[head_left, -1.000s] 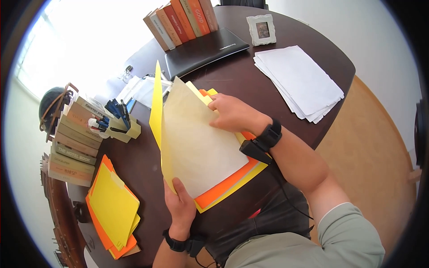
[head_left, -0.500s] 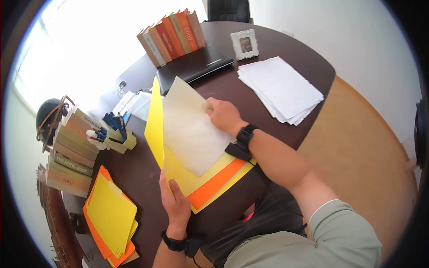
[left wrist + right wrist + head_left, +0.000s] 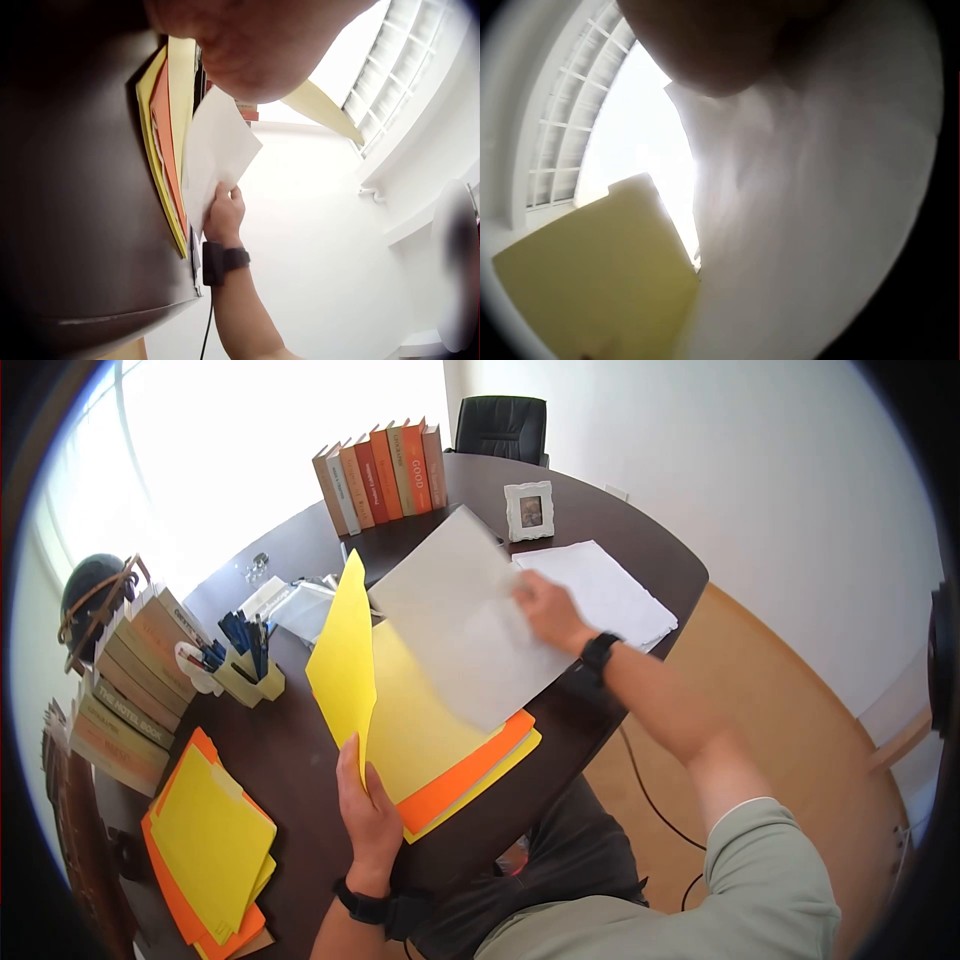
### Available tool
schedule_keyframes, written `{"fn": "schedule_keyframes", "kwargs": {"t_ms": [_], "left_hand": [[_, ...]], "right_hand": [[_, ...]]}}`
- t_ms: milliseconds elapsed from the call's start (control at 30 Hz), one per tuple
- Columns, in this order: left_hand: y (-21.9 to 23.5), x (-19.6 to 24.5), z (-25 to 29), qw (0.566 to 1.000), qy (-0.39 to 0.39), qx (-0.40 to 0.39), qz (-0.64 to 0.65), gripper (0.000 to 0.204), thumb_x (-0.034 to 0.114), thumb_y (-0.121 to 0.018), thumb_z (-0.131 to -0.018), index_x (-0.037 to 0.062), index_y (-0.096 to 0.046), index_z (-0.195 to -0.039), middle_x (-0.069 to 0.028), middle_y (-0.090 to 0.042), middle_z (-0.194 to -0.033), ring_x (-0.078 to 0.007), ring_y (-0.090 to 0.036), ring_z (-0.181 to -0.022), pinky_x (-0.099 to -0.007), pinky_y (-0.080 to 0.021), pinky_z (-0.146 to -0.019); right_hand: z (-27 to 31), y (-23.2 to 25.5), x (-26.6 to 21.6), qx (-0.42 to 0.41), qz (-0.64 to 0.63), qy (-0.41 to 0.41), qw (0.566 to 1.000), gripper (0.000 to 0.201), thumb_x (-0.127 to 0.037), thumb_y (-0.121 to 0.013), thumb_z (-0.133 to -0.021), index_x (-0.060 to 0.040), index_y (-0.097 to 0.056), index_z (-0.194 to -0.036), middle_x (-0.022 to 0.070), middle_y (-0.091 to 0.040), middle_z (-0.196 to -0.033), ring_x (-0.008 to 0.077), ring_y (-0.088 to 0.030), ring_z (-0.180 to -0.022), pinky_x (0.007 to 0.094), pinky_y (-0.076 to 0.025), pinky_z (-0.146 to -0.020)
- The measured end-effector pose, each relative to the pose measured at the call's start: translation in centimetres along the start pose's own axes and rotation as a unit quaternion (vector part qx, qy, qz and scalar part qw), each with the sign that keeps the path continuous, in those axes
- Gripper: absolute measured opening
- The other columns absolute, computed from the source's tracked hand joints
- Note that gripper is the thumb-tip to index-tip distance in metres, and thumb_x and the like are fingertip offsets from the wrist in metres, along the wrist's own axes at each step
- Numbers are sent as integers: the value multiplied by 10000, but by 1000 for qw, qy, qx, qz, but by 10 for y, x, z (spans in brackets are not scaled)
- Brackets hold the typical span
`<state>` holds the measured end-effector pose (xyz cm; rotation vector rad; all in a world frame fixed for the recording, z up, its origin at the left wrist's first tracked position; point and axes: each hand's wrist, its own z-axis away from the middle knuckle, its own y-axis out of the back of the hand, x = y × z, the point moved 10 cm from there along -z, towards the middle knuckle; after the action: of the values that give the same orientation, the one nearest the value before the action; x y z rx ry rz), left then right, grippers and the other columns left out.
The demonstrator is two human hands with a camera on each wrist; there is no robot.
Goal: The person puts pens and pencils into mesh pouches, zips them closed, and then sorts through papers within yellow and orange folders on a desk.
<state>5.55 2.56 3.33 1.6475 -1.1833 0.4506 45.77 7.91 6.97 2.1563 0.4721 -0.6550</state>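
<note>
In the head view my right hand [image 3: 552,612] pinches the right edge of a white sheet [image 3: 465,610], held slantwise above an opened yellow folder [image 3: 425,705]. My left hand [image 3: 368,822] holds the folder's raised yellow cover [image 3: 345,660] near its lower edge, thumb on the inner side. Beneath the folder lie an orange folder [image 3: 470,775] and another yellow one. The left wrist view shows the sheet [image 3: 217,142] in the fingers of the right hand [image 3: 225,217]. Across the right wrist view spreads the sheet [image 3: 802,195], beside the yellow cover [image 3: 604,277].
White papers [image 3: 600,595] lie at the right, behind my right hand. Yellow and orange folders [image 3: 215,840] rest at the left. A pen holder [image 3: 250,678], upright books [image 3: 385,475], a laptop [image 3: 400,547] and a picture frame [image 3: 529,511] stand farther back.
The right hand has drawn the white sheet away from the folder, up and to the right, baring more yellow. The left hand still holds the cover. The head view has shifted.
</note>
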Motion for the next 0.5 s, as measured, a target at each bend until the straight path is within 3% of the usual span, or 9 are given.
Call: {"fn": "schedule_keyframes", "kwargs": {"t_ms": [67, 167, 267, 367, 500], "left_hand": [[0, 1, -1, 1000, 2, 2, -12, 392, 161, -440, -1115, -22, -467, -1461, -234, -537, -1451, -396, -500, -1385, -419, -397, -1164], [0, 1, -1, 1000, 0, 7, -2, 386, 140, -457, -1106, -14, -471, -1459, -242, -533, -1451, -411, -492, -1393, -428, -395, -1172], [0, 0, 0, 1000, -2, 13, -4, 387, 108, -480, -1089, -1, -473, -1461, -244, -528, -1457, -418, -485, -1399, -435, -389, -1178], [0, 0, 0, 999, -20, 22, -29, 392, 180, -419, -1128, -2, -480, -1471, -195, -556, -1451, -327, -523, -1378, -379, -388, -1165], [-1, 0, -1, 1000, -9, 14, -18, 398, 123, -461, -1094, 2, -475, -1473, -210, -533, -1466, -364, -499, -1394, -400, -385, -1173]], "right_hand": [[-18, 47, 32, 22, 44, -11, 999, 360, -274, -628, -998, -26, -656, -1257, 195, -745, -1082, 368, -711, -936, 434, -545, -853], [-34, 109, 86, -4, 71, -109, 992, 343, -263, -649, -987, -16, -688, -1223, 149, -760, -1077, 265, -715, -953, 385, -535, -868], [-28, 142, 109, -17, 109, -118, 987, 340, -250, -663, -962, -31, -700, -1220, 159, -755, -1106, 291, -710, -1003, 390, -530, -891], [-13, 147, 135, -23, 148, -141, 979, 385, -263, -675, -940, -62, -697, -1268, 179, -743, -1173, 335, -704, -1077, 401, -531, -946], [-3, 148, 157, -2, 208, -141, 968, 478, -252, -703, -922, -94, -638, -1368, 180, -720, -1240, 345, -679, -1146, 420, -518, -1012]]}}
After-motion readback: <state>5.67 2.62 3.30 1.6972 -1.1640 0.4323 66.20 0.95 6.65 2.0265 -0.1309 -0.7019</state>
